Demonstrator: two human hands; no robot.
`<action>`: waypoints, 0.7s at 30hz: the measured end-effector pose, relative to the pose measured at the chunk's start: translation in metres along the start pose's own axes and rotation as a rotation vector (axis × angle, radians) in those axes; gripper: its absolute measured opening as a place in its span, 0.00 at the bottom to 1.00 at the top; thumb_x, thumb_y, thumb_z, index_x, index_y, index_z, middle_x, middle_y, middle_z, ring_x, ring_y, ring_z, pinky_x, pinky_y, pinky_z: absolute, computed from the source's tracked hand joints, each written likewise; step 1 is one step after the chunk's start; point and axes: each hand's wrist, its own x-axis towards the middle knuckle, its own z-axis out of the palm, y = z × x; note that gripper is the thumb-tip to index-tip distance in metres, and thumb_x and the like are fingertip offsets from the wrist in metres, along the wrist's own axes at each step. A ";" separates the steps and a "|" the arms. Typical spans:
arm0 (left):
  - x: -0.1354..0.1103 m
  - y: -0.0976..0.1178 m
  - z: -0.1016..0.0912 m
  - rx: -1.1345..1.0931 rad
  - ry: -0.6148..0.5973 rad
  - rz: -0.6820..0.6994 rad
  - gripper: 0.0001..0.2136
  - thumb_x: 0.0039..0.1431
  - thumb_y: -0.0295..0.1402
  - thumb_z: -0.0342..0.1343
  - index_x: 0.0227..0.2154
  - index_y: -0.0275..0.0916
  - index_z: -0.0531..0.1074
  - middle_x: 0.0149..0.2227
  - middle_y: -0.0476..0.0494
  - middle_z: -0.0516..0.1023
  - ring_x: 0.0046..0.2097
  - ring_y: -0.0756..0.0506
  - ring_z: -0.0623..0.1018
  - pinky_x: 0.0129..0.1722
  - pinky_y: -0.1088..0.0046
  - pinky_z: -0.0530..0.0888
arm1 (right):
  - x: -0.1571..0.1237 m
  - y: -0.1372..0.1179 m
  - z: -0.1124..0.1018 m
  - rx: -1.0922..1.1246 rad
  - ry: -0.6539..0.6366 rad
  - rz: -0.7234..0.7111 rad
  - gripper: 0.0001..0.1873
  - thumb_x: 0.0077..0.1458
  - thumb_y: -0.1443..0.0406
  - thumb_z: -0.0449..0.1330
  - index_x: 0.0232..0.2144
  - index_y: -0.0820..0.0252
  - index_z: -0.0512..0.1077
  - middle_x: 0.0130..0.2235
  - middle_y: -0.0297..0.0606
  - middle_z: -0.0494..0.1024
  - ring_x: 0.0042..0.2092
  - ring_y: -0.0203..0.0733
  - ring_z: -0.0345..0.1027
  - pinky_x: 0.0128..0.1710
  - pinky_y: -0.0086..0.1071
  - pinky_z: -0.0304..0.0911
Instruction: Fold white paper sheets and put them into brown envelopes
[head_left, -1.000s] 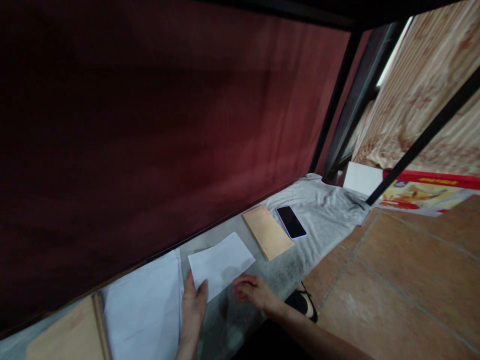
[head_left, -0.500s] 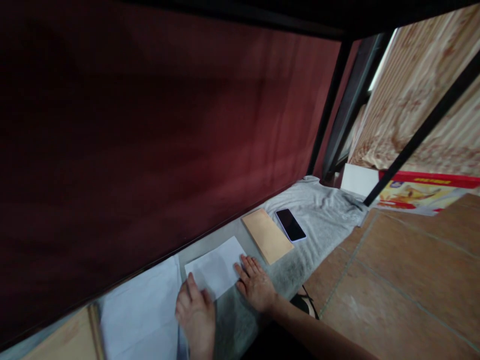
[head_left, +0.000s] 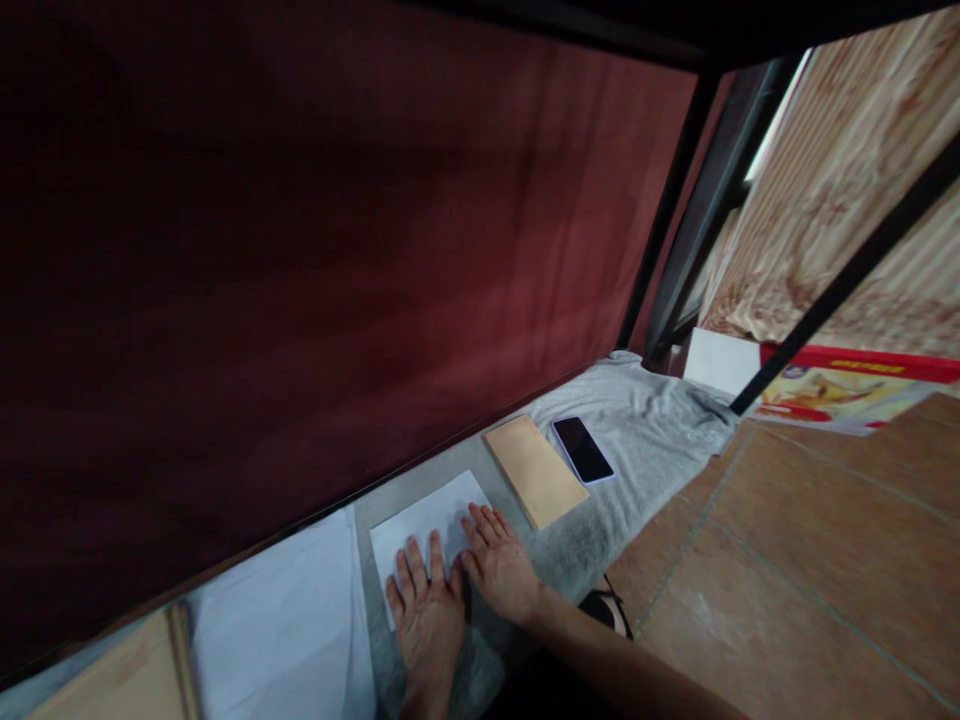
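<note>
Dark red panel (head_left: 420, 300) blocks any long reach past the left hand (head_left: 430, 610), tbh. Tan booklet (head_left: 535, 472) and smartphone (head_left: 583, 450) lie flat ahead-right of the right hand (head_left: 501, 568) with open air above, so passing over them's easy.

The small sheet (head_left: 448, 500) is smooth, matt paper; the larger sheets (head_left: 277, 620) are faintly creased paper. The phone (head_left: 583, 450) has a glossy screen, the grey cloth (head_left: 637, 420) looks matt and rumpled.
</note>
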 end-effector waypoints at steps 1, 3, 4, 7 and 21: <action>-0.001 0.000 0.000 -0.009 -0.005 0.002 0.25 0.65 0.34 0.45 0.64 0.38 0.64 0.72 0.31 0.52 0.73 0.32 0.48 0.68 0.41 0.48 | 0.007 -0.003 0.000 0.017 -0.015 -0.042 0.26 0.71 0.58 0.49 0.66 0.62 0.62 0.69 0.46 0.58 0.69 0.50 0.51 0.69 0.46 0.48; -0.003 0.001 -0.001 -0.011 -0.023 0.015 0.25 0.64 0.30 0.44 0.63 0.39 0.66 0.72 0.33 0.53 0.73 0.33 0.47 0.68 0.42 0.48 | 0.020 -0.007 0.002 0.029 -0.043 -0.105 0.25 0.71 0.59 0.48 0.66 0.60 0.62 0.69 0.43 0.58 0.69 0.47 0.51 0.69 0.43 0.50; -0.003 0.000 -0.002 -0.001 -0.036 0.027 0.25 0.63 0.29 0.43 0.62 0.40 0.67 0.71 0.34 0.53 0.73 0.34 0.47 0.68 0.41 0.48 | 0.025 -0.007 0.003 0.022 -0.050 -0.118 0.25 0.71 0.58 0.48 0.65 0.59 0.63 0.69 0.43 0.59 0.69 0.46 0.51 0.68 0.44 0.50; -0.004 -0.001 -0.005 0.076 -0.071 0.039 0.24 0.63 0.27 0.42 0.60 0.40 0.70 0.71 0.33 0.55 0.73 0.33 0.48 0.67 0.41 0.50 | 0.033 -0.005 0.010 -0.025 -0.058 -0.136 0.25 0.71 0.57 0.50 0.65 0.57 0.64 0.68 0.42 0.61 0.69 0.47 0.51 0.68 0.47 0.50; 0.057 0.010 0.012 0.138 -0.178 -0.055 0.26 0.67 0.33 0.38 0.65 0.34 0.62 0.69 0.35 0.59 0.72 0.38 0.54 0.69 0.50 0.51 | 0.029 0.002 0.020 -0.107 -0.099 -0.093 0.27 0.70 0.62 0.50 0.68 0.63 0.59 0.70 0.50 0.53 0.71 0.52 0.47 0.69 0.49 0.43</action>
